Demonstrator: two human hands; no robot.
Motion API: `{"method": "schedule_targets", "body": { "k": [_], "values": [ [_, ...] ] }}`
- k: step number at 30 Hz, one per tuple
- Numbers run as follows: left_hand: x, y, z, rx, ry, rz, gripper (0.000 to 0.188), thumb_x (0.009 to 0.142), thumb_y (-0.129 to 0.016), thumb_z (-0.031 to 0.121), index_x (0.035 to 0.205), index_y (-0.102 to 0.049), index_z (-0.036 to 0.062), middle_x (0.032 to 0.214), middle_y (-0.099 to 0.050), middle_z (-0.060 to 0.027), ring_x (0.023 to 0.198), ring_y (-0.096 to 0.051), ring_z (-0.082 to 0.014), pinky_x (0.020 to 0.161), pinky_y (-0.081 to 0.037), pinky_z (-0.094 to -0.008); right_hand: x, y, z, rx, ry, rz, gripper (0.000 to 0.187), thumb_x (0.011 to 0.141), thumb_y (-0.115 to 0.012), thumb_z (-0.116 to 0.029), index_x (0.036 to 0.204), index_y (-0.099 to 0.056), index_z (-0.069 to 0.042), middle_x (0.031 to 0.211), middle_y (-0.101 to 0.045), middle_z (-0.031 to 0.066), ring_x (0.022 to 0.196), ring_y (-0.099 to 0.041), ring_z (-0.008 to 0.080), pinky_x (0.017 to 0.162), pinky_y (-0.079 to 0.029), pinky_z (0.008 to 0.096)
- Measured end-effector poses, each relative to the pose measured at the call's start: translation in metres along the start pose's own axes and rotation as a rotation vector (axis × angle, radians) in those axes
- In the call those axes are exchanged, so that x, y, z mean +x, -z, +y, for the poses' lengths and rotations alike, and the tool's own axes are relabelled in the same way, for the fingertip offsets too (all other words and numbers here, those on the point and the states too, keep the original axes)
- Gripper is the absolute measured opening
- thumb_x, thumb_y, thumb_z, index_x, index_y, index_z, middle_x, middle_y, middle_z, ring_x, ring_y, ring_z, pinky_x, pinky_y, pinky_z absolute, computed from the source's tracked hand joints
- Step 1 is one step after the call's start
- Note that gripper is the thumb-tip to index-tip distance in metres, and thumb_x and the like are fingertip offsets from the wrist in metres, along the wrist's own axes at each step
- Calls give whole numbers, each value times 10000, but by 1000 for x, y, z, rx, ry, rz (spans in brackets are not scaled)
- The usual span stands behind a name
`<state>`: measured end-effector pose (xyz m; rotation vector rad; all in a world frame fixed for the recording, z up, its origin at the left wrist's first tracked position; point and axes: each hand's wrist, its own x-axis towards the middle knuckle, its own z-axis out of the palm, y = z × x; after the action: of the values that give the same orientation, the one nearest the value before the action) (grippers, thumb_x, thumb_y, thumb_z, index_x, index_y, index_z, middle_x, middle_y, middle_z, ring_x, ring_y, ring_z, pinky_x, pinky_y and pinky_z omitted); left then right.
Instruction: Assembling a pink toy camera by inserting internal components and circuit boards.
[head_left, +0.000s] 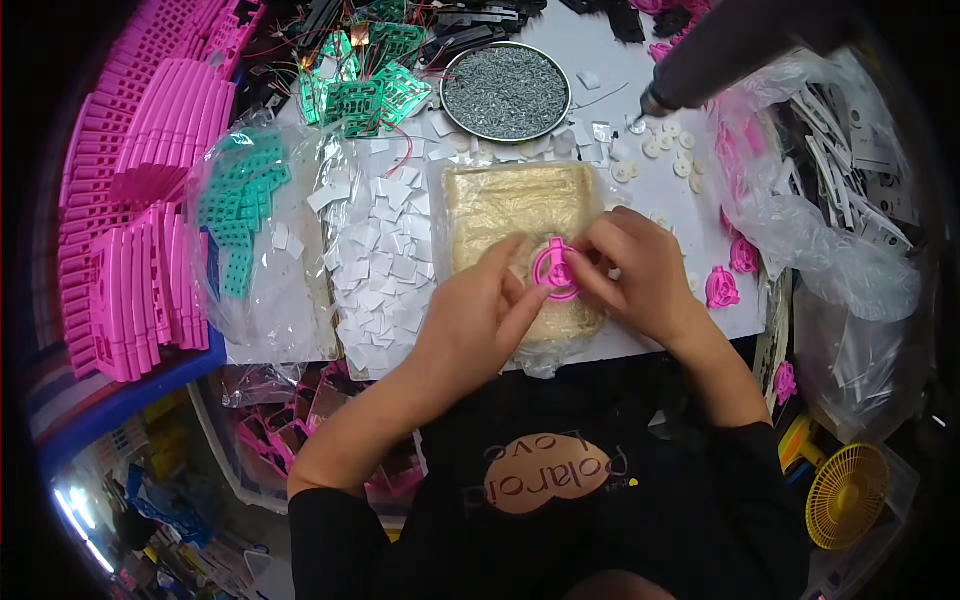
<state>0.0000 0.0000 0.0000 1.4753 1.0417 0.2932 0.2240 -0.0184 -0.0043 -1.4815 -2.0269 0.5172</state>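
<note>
A small pink plastic ring part (541, 262) with a tab on top is held above a tan pad wrapped in clear plastic (490, 200). My left hand (472, 315) pinches the ring's lower left edge between thumb and fingers. On the other side, my right hand (640, 275) has its fingertips closed at the ring's right edge, and they hide part of it. Small white round plastic pieces (683, 165) lie beyond my right hand. Many little white square pieces (385, 260) are spread to the left of the pad.
A round tray of screws (505, 92) stands behind the pad, beside green circuit boards (365, 100) with red wires. An electric screwdriver (700, 85) hangs at upper right. Pink parts (130, 280) are stacked left, near a bag of teal pieces (245, 200). A yellow fan (848, 495) is lower right.
</note>
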Motion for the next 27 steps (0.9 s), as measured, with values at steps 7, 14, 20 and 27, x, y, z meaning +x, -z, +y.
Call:
{"method": "schedule_targets", "body": {
  "k": [7, 14, 20, 27],
  "values": [
    [-4, -6, -22, 791, -665, 222, 520, 815, -769, 269, 1264, -630, 47, 1151, -627, -103, 1070, -585, -260, 914, -444, -461, 8, -19, 2, -281, -4, -21, 111, 809, -701, -164, 825, -622, -88, 755, -633, 78, 708, -619, 305, 608, -513, 428],
    [-2, 28, -5, 804, -615, -103, 526, 794, -783, 327, 1240, -663, 74, 1283, -625, -92, 1204, -559, -269, 1023, -409, -466, 21, -11, -12, -311, -172, -196, 147, 804, -693, -206, 912, -681, -106, 751, -650, 138, 739, -638, 358, 639, -505, 485],
    [-11, 207, 62, 794, -604, 868, 267, 862, -728, 178, 1079, -717, 24, 1077, -735, -126, 935, -716, -282, 846, -546, -362, 8, -15, -1, -255, -78, -64, 120, 810, -711, -142, 879, -646, -69, 712, -614, 124, 707, -594, 342, 646, -476, 458],
    [-12, 396, 42, 1172, 597, 993, 699, 840, -617, 681, 1177, -719, 77, 1172, -714, -162, 1111, -669, -313, 966, -433, -561, 12, -13, -5, -132, -41, -94, 157, 814, -734, -117, 928, -647, -55, 684, -587, 115, 674, -571, 308, 623, -455, 434]
  ]
}}
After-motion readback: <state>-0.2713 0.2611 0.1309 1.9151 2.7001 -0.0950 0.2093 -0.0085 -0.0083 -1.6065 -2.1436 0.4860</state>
